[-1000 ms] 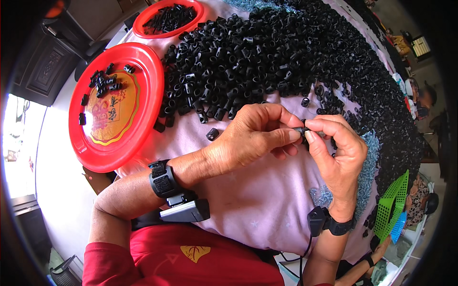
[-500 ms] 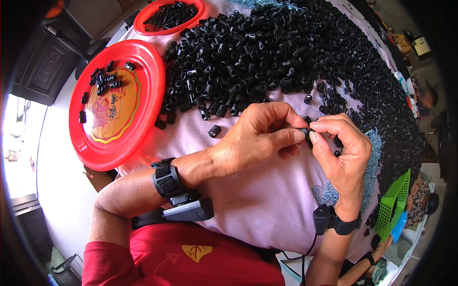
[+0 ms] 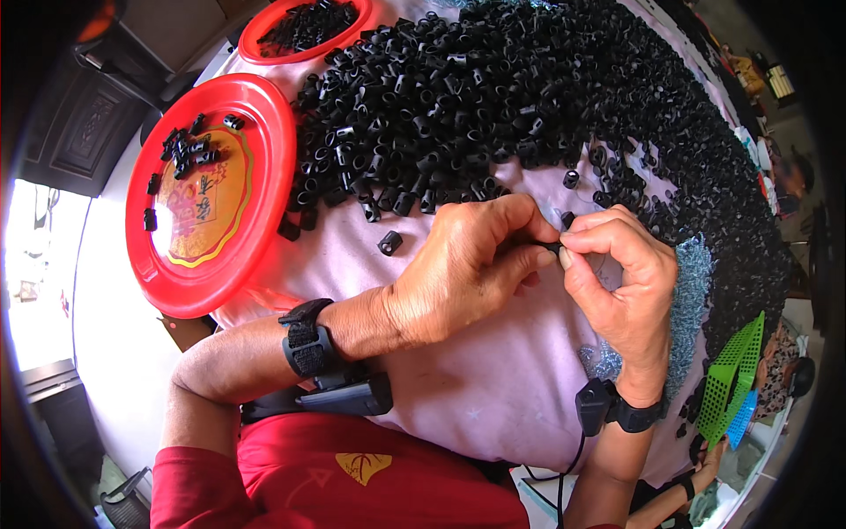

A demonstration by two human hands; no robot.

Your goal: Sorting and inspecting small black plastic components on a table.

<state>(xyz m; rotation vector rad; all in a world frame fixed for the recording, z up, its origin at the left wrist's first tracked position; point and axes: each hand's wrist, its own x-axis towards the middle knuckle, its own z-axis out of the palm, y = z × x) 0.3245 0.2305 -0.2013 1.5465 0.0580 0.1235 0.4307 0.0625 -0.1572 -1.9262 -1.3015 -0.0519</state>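
Between thumb and forefinger, my left hand (image 3: 463, 273) pinches a small black plastic part (image 3: 553, 248), mostly covered by the fingertips. My right hand (image 3: 621, 273) meets it from the right, thumb and forefinger pressed together at the part's end. Whatever those right fingertips pinch is too small and hidden to make out. Just beyond the hands, a big heap of short black plastic tubes (image 3: 423, 123) spreads over a pale pink cloth (image 3: 458, 388). One loose black tube (image 3: 389, 242) lies on the cloth left of my left hand.
A red plate (image 3: 284, 176) at the left carries several black pieces. Another red plate (image 3: 250, 46) behind it holds many thin black pieces. Smaller black bits (image 3: 740, 229) cover the right side, near blue glittery fabric (image 3: 692, 309), a green basket (image 3: 718, 397) and another person's hand (image 3: 708, 467).
Both hands have drawn closer, the fingertips now nearly touching. The black part shows less between them. My left wrist has turned slightly.
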